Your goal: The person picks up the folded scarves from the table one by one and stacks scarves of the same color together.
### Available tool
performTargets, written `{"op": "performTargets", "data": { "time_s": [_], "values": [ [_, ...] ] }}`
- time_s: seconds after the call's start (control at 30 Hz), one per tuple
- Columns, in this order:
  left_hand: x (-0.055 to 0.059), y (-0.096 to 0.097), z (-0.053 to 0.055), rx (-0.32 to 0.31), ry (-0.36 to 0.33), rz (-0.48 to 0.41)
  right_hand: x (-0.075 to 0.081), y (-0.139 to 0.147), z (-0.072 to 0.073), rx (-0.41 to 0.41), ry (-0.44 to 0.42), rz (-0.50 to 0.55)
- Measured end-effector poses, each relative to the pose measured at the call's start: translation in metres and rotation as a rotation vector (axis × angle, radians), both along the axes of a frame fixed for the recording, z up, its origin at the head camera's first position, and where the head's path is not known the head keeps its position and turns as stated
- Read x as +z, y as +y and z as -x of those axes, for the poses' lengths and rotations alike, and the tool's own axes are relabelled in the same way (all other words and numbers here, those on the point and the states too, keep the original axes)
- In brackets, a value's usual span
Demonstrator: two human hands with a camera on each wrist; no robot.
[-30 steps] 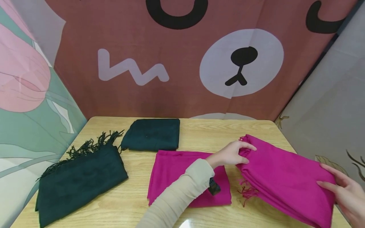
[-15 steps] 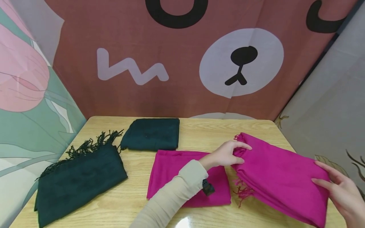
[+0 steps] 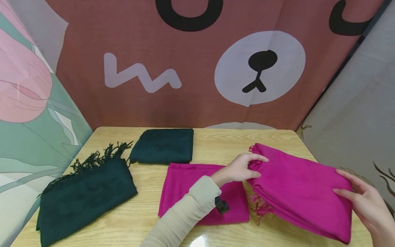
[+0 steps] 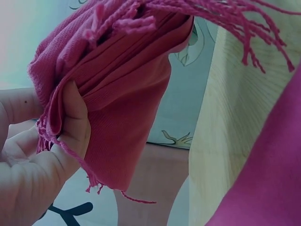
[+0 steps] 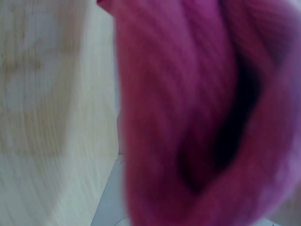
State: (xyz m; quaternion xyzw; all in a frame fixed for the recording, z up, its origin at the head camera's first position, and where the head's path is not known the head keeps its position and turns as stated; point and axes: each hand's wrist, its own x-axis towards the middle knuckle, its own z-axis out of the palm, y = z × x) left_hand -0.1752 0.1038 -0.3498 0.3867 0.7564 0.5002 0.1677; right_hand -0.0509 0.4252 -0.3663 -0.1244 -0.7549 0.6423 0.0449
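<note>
A folded magenta scarf (image 3: pixel 302 192) with twisted fringe hangs slanted over the table's right side, its far-left corner higher in view. My left hand (image 3: pixel 243 167) pinches its fringed left end; in the left wrist view, the thumb and fingers of that hand (image 4: pixel 51 146) grip the stacked layers. At the opposite end, my right hand (image 3: pixel 365 197) holds the folded edge with its thumb on top and other fingers partly hidden behind the cloth. Blurred scarf folds (image 5: pixel 188 117) fill most of the right wrist view, where the right hand cannot be made out.
Under my left forearm lies a second folded magenta cloth (image 3: pixel 179 192). A dark green fringed scarf (image 3: pixel 87 199) lies at the left, and a folded dark green cloth (image 3: pixel 163 145) sits at the back. All rest on a wooden table (image 3: pixel 234 139) before a printed curtain (image 3: pixel 139 109).
Both hands have shifted slightly left with the magenta scarf between them. The other cloths lie as before.
</note>
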Motion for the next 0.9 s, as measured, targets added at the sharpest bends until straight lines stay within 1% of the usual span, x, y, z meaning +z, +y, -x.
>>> {"op": "performTargets", "data": {
  "time_s": [0.1, 0.17, 0.3, 0.5, 0.7, 0.9],
  "values": [
    [0.002, -0.002, -0.001, 0.007, -0.003, -0.022, 0.002, -0.002, 0.001, 0.015, 0.024, -0.025],
    [0.003, -0.004, -0.002, 0.008, -0.006, -0.039, 0.003, -0.003, 0.002, 0.026, 0.048, -0.023],
    [0.004, -0.007, -0.003, 0.002, -0.030, -0.077, 0.005, -0.005, 0.006, 0.032, 0.073, -0.041],
    [0.006, -0.011, -0.003, 0.002, -0.042, -0.100, 0.009, -0.009, 0.009, 0.027, 0.078, -0.051],
    [0.003, -0.015, -0.003, 0.002, -0.041, -0.138, 0.011, -0.013, 0.011, 0.036, 0.073, -0.071],
    [0.001, -0.021, -0.002, 0.004, -0.066, -0.167, 0.014, -0.017, 0.014, 0.056, 0.078, -0.086]
  ]
}}
